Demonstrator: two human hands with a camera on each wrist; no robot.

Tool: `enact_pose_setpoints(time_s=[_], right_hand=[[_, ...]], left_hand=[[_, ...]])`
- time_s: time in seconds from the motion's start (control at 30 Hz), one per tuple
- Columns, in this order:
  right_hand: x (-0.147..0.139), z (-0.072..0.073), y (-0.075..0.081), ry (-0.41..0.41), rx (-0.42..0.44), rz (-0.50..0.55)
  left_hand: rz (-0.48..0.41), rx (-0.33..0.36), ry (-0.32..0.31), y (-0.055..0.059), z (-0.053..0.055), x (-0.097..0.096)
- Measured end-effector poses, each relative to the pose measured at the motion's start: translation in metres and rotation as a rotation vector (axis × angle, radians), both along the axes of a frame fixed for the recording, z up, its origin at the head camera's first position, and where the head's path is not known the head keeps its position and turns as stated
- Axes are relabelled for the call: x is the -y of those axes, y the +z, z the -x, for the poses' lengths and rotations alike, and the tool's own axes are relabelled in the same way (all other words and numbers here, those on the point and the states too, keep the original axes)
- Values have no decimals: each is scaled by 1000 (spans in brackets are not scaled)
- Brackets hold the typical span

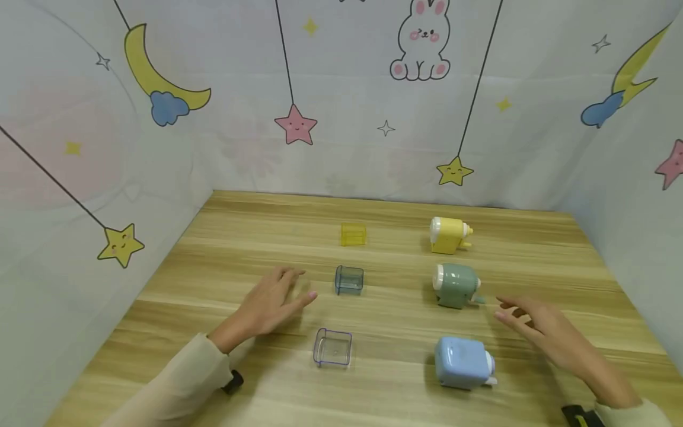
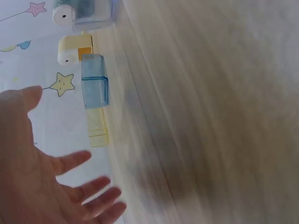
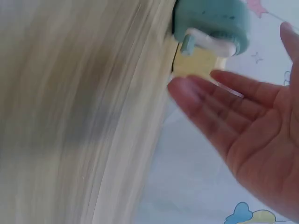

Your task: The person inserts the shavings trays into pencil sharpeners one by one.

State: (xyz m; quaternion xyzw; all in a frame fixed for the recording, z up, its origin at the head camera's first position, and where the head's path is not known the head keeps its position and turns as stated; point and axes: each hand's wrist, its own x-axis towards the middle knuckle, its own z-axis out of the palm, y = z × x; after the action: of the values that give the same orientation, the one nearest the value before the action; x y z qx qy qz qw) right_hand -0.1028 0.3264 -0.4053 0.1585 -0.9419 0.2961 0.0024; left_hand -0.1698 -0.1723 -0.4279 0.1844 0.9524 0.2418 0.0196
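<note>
My left hand hovers over the table's left half with its fingers spread, holding nothing. Closest to it is a see-through blue-grey shavings drawer; a clear drawer with a purple rim lies nearer the front and a yellow drawer farther back. On the right, my right hand is held in the air with loosely bent fingers and nothing in them. Just left of its fingertips stands a green crank pencil sharpener. A blue sharpener sits in front of that one, a yellow sharpener behind.
The wood-grain table ends at a pale cloth backdrop printed with stars, moons and a rabbit. Cloth walls also rise on the left and right sides. The drawers and the sharpeners form two rows running front to back, with a gap between.
</note>
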Motion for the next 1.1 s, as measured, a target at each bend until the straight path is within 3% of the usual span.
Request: enact_pose_setpoints(time_s=[0.1,0.2,0.33,0.47,0.7,1.1], right_hand=[[8,-7,1,73,-33,64],[18,-14,0,153,-24,140],[31,-20,-3,273,-25,202],[42,-22,-5,352,-93,187],[48,-23,-13,384,-121,199],[47,-24,-13,367,-42,216]], left_hand=[[-99,99,-72,3,-7,-1],[-206,209,-184,6,-14,-1],[-281,313,-317,5,-22,-3],[-301,328,-403,2,-26,-7],[-324,311,-498,-4,-26,-12],[-390,388,-543,-9,-24,-16]])
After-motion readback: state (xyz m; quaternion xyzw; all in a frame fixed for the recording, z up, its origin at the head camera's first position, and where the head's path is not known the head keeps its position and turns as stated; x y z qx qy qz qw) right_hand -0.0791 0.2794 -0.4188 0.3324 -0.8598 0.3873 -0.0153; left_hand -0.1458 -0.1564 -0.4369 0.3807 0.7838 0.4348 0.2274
